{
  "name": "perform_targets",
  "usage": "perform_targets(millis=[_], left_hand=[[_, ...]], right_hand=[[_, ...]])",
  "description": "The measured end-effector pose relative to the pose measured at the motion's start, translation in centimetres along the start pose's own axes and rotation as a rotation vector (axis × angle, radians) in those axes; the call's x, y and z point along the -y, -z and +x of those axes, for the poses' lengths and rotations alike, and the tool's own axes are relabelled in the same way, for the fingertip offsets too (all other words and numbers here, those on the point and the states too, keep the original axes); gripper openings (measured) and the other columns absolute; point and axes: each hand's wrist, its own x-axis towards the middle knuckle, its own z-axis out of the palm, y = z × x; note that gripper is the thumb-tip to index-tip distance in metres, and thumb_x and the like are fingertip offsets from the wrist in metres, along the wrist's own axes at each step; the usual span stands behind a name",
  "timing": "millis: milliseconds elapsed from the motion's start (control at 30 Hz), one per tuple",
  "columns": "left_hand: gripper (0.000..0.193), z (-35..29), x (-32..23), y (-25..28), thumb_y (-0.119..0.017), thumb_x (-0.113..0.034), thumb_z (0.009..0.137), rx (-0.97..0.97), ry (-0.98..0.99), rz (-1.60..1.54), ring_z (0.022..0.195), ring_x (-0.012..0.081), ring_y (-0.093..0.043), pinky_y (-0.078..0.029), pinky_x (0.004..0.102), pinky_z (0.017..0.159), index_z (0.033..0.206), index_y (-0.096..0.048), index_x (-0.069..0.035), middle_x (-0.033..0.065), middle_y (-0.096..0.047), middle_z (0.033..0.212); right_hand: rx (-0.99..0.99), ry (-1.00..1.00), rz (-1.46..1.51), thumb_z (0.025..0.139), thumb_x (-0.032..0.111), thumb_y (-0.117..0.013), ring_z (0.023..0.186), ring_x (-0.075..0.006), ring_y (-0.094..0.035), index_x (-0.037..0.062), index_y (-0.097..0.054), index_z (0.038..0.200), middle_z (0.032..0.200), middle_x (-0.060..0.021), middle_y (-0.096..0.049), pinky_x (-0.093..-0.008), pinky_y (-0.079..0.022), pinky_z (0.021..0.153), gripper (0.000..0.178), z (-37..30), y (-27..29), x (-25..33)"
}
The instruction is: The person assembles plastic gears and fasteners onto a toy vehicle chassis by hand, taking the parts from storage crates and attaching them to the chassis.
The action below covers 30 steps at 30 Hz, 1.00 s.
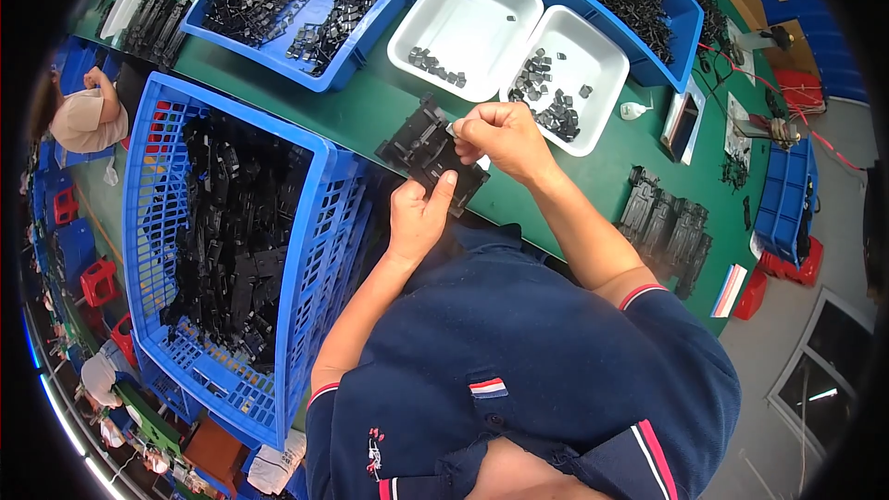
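Note:
My left hand (419,220) grips the lower edge of a black moulded plastic part (424,137), its thumb lying on top. The part is held tilted over the near edge of the green table. Above its right side my right hand (505,137) is closed in a pinch; a small pale bit shows at the fingertips, too small to name. Just beyond the hands stand two white trays, the left tray (421,32) and the right tray (602,56), both with small black pieces (556,116) scattered inside.
A large blue crate (315,162) full of black plastic parts stands at my left. Blue bins (278,60) of small black pieces line the far side. More black parts (662,222) lie in a row on the green table (569,190) at right, near a small white bottle (635,110).

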Motion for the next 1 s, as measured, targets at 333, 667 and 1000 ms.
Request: perform_targets(millis=[333, 667, 1000], left_hand=[[0.017, 0.14, -0.54, -0.21, -0.063, -0.015, 0.089, -0.004, -0.031, 0.043, 0.070, 0.0086, -0.056, -0.046, 0.0259, 0.064, 0.094, -0.065, 0.000, 0.0057, -0.065, 0.079], [0.015, 0.38, -0.85, -0.01, -0.063, -0.012, 0.088, 0.004, -0.081, 0.154, 0.064, 0.0120, -0.057, -0.046, 0.0276, 0.060, 0.090, -0.065, 0.002, 0.0093, -0.064, 0.073], [0.014, 0.73, -0.12, 0.45, -0.063, -0.012, 0.088, 0.037, -0.068, 0.124, 0.065, 0.0109, -0.056, -0.046, 0.0269, 0.061, 0.092, -0.065, 0.002, 0.0081, -0.064, 0.074]], right_hand=[[-0.021, -0.016, -0.026, 0.081, 0.013, -0.063, 0.057, -0.0133, -0.060, -0.0032, -0.065, 0.073, 0.066, -0.0085, -0.062, -0.0266, -0.053, 0.055, 0.018, 0.12, 0.15, -0.09], [-0.039, -0.002, 0.057, 0.082, 0.012, -0.062, 0.059, -0.0135, -0.060, -0.0027, -0.064, 0.073, 0.068, -0.0088, -0.063, -0.0274, -0.054, 0.057, 0.017, 0.25, -0.21, -0.35], [0.007, -0.043, 0.026, 0.085, 0.012, -0.061, 0.062, -0.0141, -0.061, -0.0041, -0.065, 0.080, 0.071, -0.0090, -0.063, -0.0275, -0.054, 0.060, 0.017, 0.73, -0.15, 0.02]])
